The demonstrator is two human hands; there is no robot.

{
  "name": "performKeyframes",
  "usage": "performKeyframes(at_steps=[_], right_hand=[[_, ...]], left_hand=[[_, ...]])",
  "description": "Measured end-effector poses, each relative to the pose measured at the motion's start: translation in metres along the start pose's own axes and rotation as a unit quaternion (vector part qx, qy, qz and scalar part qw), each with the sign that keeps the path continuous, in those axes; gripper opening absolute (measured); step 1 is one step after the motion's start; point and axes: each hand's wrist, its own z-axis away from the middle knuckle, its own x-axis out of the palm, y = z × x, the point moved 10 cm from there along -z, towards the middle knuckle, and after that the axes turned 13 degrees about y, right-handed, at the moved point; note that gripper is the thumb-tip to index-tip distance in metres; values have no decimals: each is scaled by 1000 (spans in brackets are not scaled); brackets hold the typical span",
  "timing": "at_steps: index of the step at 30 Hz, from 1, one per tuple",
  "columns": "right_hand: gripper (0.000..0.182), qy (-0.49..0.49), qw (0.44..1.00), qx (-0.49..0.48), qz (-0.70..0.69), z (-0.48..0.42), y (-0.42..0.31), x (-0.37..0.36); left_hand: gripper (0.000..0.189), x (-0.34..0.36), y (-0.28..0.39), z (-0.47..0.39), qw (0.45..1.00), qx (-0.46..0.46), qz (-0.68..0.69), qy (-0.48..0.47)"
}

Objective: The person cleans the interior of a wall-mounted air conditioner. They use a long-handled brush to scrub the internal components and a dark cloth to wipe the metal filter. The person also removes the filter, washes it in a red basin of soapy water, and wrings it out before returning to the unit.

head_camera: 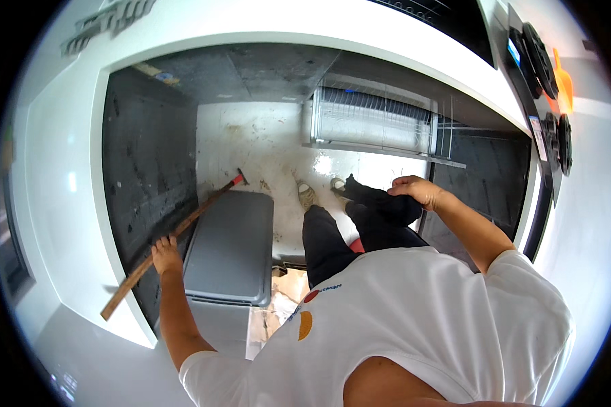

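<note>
My left hand (166, 254) is closed round the wooden handle (194, 216) of a long tool. The handle slants from the white counter at lower left to a red collar and a thin dark head (241, 177) near the floor, like a squeegee or scraper; I cannot tell which. It passes beside the lid of a grey plastic bin (229, 244). My right hand (416, 192) holds a bunched black cloth (382, 199) in front of my right leg.
A clear-sided rack or cabinet with a metal frame (377, 119) stands ahead on the right. The white floor (234, 132) has brown stains. White counters (66, 178) surround the area. An orange scoop (563, 86) and black round items (539, 61) are at upper right.
</note>
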Motion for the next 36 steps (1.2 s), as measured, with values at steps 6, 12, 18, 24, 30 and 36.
performKeyframes(at_steps=[6, 12, 18, 24, 30, 36], right_hand=[[26, -36, 993, 25, -109, 12, 5, -7], [16, -13, 990, -7, -137, 27, -4, -16], [13, 82, 992, -84, -49, 19, -1, -62], [20, 165, 960, -220, 42, 32, -5, -109], [24, 171, 949, -170, -205, 48, 22, -170], [49, 78, 834, -145, -526, 110, 39, -232]], left_hand=[[36, 23, -7, -22, 994, -38, 25, -95], [24, -27, 5, -37, 996, -28, 44, -79], [20, -163, -55, -10, 998, -2, 62, 7], [24, -264, -112, 33, 996, 22, 60, 65], [23, -347, -85, 56, 992, 40, 64, 101], [26, -388, -7, 59, 979, 107, 147, 96]])
